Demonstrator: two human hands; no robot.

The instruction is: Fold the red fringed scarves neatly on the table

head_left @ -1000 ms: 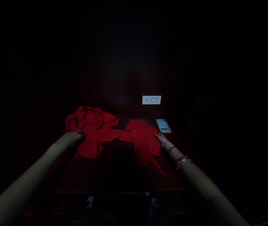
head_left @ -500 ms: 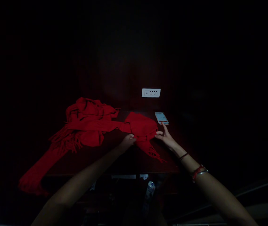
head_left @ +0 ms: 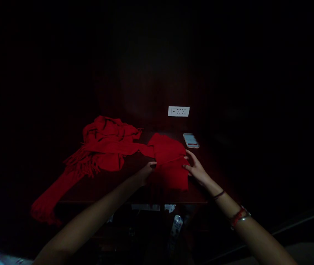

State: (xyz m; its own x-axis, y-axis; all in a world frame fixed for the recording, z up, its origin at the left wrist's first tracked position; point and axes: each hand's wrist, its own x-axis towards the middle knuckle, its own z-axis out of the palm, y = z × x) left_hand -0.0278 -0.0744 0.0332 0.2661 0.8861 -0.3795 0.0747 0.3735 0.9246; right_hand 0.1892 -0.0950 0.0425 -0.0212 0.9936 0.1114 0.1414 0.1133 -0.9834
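A red scarf [head_left: 170,147] with fringed ends lies across the dark table, its right part folded into a broad flat panel between my hands. My left hand [head_left: 145,173] grips the panel's left edge, thumb on top and the other fingers mostly hidden beside the cloth. At the right edge, my right hand [head_left: 198,171] holds the cloth with its thumb over the edge and its index finger extended further up. From the panel a narrow twisted strip of the scarf runs left into a loose crumpled heap.
Behind my right hand lies a phone [head_left: 191,140] with a lit screen. A white socket plate [head_left: 178,111] is on the dark wall. Fringed red cloth [head_left: 46,206] hangs over the table's front left edge. Below the table stands a pale patterned cylindrical thing [head_left: 176,224].
The scarf's near end, bunched with its fringe pointing right, is now spread wide and flat toward me. My right hand has come nearer, away from the phone. The view has shifted slightly.
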